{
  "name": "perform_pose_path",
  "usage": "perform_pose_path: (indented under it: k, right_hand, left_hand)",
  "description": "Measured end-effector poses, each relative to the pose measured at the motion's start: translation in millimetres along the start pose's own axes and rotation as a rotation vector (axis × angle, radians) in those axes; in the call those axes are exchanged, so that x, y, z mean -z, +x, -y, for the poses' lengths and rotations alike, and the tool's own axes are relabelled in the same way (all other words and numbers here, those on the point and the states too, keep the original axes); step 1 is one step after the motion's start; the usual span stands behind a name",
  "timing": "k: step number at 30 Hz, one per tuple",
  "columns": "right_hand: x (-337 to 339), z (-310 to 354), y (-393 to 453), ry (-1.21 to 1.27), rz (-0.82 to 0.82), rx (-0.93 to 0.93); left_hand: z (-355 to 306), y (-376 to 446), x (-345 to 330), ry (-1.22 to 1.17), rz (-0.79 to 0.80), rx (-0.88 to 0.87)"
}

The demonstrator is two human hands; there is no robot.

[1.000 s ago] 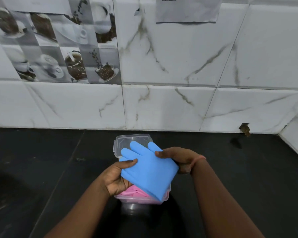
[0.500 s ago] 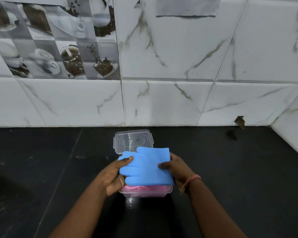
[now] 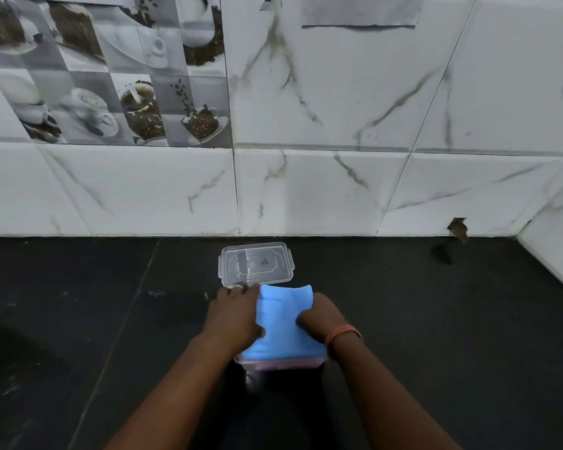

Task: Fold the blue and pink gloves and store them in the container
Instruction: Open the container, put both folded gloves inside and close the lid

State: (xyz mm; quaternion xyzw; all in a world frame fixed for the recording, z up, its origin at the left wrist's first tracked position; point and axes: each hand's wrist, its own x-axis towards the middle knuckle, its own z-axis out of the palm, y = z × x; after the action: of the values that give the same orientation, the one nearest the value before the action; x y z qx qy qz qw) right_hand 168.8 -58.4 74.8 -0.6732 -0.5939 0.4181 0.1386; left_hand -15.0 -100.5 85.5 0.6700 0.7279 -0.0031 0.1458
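Note:
A folded blue glove (image 3: 283, 323) lies on top of a small clear container (image 3: 280, 364) on the black counter. Only a thin pink strip of the pink glove (image 3: 273, 365) shows through the container's front wall, under the blue one. My left hand (image 3: 233, 316) presses down on the blue glove's left side, fingers curled over its edge. My right hand (image 3: 320, 319) presses on its right side. The glove's far edge sticks up past the container's rim.
The container's clear lid (image 3: 256, 264) lies flat just behind it, touching my left fingertips. A white marble-tiled wall (image 3: 306, 190) rises at the back and a side wall (image 3: 553, 254) at the right. The black counter (image 3: 78, 319) stretches wide to both sides.
The blue glove has gone from held up and tilted to flat on the container. Both hands have moved on top of it and push it down. Less pink shows now.

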Motion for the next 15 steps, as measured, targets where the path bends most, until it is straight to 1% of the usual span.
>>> perform_pose_path:
  k: [2, 3, 5, 6, 8, 9, 11, 13, 15]
  right_hand:
    - [-2, 2, 0, -0.163, -0.072, 0.004]
    - [-3, 3, -2, -0.241, -0.108, 0.007]
    - [-3, 4, -8, -0.448, -0.203, 0.010]
    - [-4, 6, -11, -0.586, -0.275, 0.035]
    - [-4, 8, -13, -0.802, -0.406, 0.182]
    - [-6, 6, -12, -0.838, -0.406, 0.289]
    - [-12, 0, -6, -0.859, -0.297, 0.466]
    - [-21, -12, -4, -0.829, -0.222, 0.532]
    - [-30, -25, -3, -0.757, -0.218, 0.556]
  left_hand:
    - [-2, 2, -7, 0.092, 0.050, -0.147]
    - [-2, 3, -9, 0.150, 0.069, -0.184]
    - [-2, 4, -13, 0.230, 0.077, -0.210]
    - [-4, 4, -14, 0.262, 0.071, -0.214]
    - [-8, 4, -12, 0.308, 0.061, -0.218]
    - [-10, 3, -12, 0.326, 0.051, -0.221]
    - [-16, 0, -10, 0.375, -0.003, -0.226]
    - [-23, -4, -11, 0.431, -0.056, -0.229]
    - [-29, -7, -13, 0.465, -0.058, -0.212]
